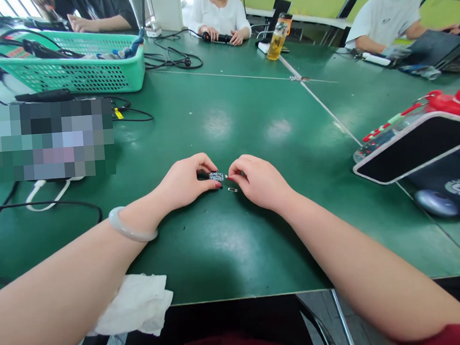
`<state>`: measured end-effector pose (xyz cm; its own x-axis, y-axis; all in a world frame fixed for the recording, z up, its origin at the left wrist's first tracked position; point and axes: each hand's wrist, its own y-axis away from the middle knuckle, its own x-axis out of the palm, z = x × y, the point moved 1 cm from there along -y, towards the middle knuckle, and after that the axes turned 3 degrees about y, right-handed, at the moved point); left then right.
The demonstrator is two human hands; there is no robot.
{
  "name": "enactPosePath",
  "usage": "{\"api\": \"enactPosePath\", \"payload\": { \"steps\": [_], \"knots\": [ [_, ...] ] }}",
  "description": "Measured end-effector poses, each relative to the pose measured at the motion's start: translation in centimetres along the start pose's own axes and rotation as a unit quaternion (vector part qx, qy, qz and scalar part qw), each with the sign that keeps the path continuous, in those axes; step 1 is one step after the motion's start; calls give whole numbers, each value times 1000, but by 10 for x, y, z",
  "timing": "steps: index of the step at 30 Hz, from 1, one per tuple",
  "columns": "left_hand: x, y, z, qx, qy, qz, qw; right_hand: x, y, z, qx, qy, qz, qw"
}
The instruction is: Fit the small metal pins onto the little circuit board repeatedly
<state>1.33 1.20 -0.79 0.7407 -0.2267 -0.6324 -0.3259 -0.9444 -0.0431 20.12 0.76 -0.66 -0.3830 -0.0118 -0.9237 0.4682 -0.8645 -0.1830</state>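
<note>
Near the middle of the green table (226, 115), my left hand (189, 180) grips a small grey metal part with cut-outs (216, 176) between thumb and fingers. Just to its right, my right hand (256, 180) is closed in a pinch, with a tiny pale piece (226, 177) at its fingertips, too small to name. Below those fingertips a small flat rectangular piece (232, 189) lies on the tabletop. A dark bit (220, 187) shows under my left thumb; its kind is unclear.
A green plastic basket (89, 72) with cables stands back left. A crumpled white tissue (139, 305) lies at the front edge. To the right, a phone (421, 146) leans by a red-lidded bottle (451, 102). An orange-capped bottle (279, 37) and several people are at the far side.
</note>
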Motion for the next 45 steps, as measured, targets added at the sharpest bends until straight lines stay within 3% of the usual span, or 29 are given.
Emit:
{"api": "enactPosePath", "payload": {
  "steps": [4, 12, 18, 23, 34, 45],
  "knots": [
    [0, 1, -1, 7, 2, 8, 1000, -2, 3, 5, -60, 11, -52, 997],
    [-1, 2, -5, 62, -38, 7, 997, -1, 4, 12, -111, 84, -36, 990],
    [-3, 1, -4, 47, -66, -41, 996, 0, 3, 9, -78, 76, -53, 993],
    [-4, -2, 3, 0, -68, -77, 995, 7, -2, 9, -59, 91, 4, 994],
    [-4, -2, 5, -22, -68, -72, 995, 14, -6, 13, -54, 111, 43, 991],
    [-3, -2, 3, -9, -59, -48, 997, 15, -6, 4, -65, 117, 13, 991]
  ]
}}
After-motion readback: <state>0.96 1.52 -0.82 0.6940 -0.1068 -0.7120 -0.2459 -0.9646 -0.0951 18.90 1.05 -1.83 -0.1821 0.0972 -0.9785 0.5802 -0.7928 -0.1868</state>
